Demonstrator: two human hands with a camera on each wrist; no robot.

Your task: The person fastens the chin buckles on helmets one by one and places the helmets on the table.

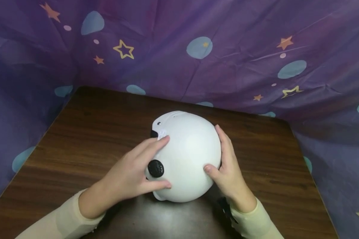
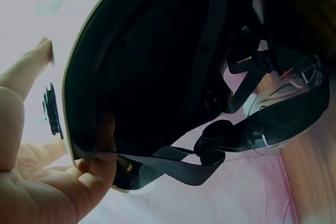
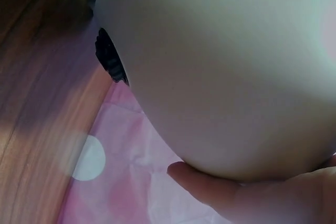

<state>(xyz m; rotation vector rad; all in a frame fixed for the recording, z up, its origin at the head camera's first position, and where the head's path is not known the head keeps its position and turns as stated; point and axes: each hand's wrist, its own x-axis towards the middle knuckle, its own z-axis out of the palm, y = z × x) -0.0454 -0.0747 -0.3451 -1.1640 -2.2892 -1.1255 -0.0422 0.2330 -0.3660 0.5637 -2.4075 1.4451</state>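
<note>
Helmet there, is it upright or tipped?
Tipped: the white helmet has its open side toward the left hand, and the left wrist view looks into its dark hollow.

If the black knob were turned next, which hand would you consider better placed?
Probably the left hand: it straddles the black knob, while the right hand holds the opposite side of the white helmet.

A glossy white helmet — black inside, with dark straps — sits tipped sideways over the wooden table.
</note>
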